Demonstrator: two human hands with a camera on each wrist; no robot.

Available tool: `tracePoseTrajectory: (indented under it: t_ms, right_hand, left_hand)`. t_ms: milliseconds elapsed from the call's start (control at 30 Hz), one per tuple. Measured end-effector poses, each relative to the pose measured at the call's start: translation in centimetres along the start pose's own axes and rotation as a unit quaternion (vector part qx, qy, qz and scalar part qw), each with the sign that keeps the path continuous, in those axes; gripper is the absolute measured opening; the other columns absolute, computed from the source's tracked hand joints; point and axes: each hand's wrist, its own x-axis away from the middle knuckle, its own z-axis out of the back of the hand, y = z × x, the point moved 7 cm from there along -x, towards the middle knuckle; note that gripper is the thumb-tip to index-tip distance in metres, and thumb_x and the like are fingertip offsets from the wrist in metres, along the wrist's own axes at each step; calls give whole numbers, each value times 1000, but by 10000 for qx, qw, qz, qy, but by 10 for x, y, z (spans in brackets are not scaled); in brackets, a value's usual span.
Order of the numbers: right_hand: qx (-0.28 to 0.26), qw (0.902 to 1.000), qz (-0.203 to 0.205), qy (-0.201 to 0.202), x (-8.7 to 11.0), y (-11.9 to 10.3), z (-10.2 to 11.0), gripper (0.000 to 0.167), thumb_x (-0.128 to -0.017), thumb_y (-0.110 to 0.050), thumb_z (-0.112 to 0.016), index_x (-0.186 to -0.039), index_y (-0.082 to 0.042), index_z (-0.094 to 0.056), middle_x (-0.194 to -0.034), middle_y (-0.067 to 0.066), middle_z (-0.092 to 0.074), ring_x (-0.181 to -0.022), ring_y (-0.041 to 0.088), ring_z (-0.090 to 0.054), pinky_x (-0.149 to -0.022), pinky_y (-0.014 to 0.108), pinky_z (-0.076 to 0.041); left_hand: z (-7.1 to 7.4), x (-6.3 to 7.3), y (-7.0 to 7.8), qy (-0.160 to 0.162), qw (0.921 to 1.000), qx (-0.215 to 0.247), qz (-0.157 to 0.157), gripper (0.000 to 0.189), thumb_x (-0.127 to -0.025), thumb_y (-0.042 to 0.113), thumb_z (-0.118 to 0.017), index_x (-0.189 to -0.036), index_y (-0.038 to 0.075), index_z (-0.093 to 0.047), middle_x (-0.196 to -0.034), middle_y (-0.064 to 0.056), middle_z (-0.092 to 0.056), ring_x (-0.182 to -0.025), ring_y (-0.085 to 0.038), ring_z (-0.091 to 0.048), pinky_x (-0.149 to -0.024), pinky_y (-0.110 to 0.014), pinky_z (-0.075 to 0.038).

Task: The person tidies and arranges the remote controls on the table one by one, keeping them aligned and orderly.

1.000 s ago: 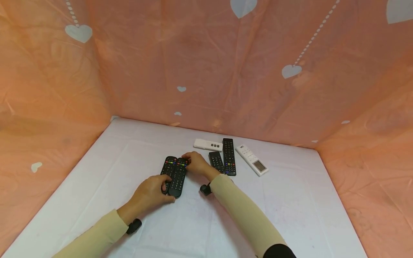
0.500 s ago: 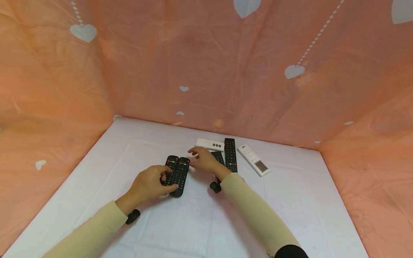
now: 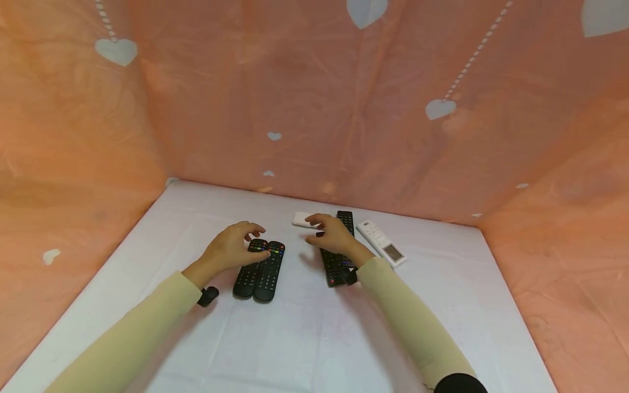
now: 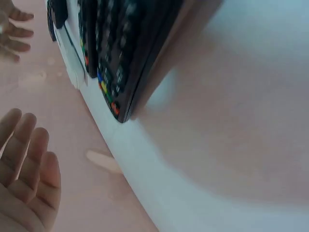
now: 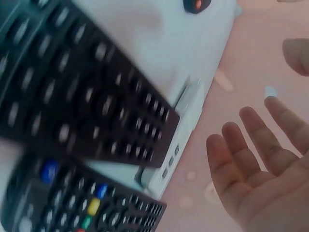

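Note:
Two black remote controls lie side by side: the left one [image 3: 247, 279] and the right one [image 3: 269, 274]. My left hand [image 3: 230, 250] hovers over their far ends, fingers loosely bent and holding nothing. To the right, my right hand [image 3: 336, 239] is held above a shorter black remote [image 3: 332, 271] and a long black remote [image 3: 346, 217], covering parts of both. The right wrist view shows its fingers [image 5: 263, 145] relaxed with nothing in them, above the short remote [image 5: 91, 92] and the long one [image 5: 116, 208]. Loose fingers [image 4: 34, 159] of the left hand show in its wrist view.
A white remote [image 3: 301, 219] lies behind the right hand, partly hidden by it. Farther right is a white remote with a small screen [image 3: 380, 240]. The white-covered table [image 3: 295, 338] is walled by orange sheeting [image 3: 314, 109] with hearts.
The left hand has lifted off the pair of black remotes and moved toward their far ends. The right hand has let go of the pair and moved right, over the other black remotes.

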Motion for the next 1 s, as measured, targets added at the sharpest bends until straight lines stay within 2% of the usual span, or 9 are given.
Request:
tracePoseTrajectory:
  t_ms: [233, 467, 700, 1000]
  right_hand:
    - [161, 9998, -137, -41, 0, 17, 17, 53, -85, -26, -72, -133, -9, -56, -127, 14, -60, -114, 36, -58, -94, 45, -49]
    - [527, 9986, 22, 37, -9, 35, 35, 51, -83, -20, -72, -129, -3, -58, -124, 21, -62, -105, 36, -60, -90, 45, -49]
    - [786, 9965, -260, -89, -17, 55, 40, 51, -80, -17, -74, -128, -4, -60, -127, 20, -62, -118, 34, -57, -102, 47, -44]
    - [1467, 9882, -311, -310, -26, 72, 39, 51, -78, -20, -77, -127, -11, -63, -128, 11, -64, -118, 29, -54, -108, 47, -36]
  left_hand:
    - [1, -31, -7, -222, 9993, 283, 60, 58, -77, 42, -77, -124, 11, -62, -119, -12, -65, -104, -27, -61, -85, -45, -51]
    - [-7, -64, -19, -457, 9971, 609, -35, 59, -78, 33, -78, -128, 8, -58, -123, -16, -62, -109, -32, -59, -92, -48, -49]
    - [-21, -83, -30, -747, 9937, 833, 47, 62, -79, 32, -78, -132, 7, -56, -127, -17, -60, -112, -34, -58, -93, -48, -49]
    - [-46, -105, -29, -1066, 9872, 1159, 241, 65, -79, 28, -79, -135, 9, -53, -129, -16, -57, -113, -33, -56, -95, -46, -48]
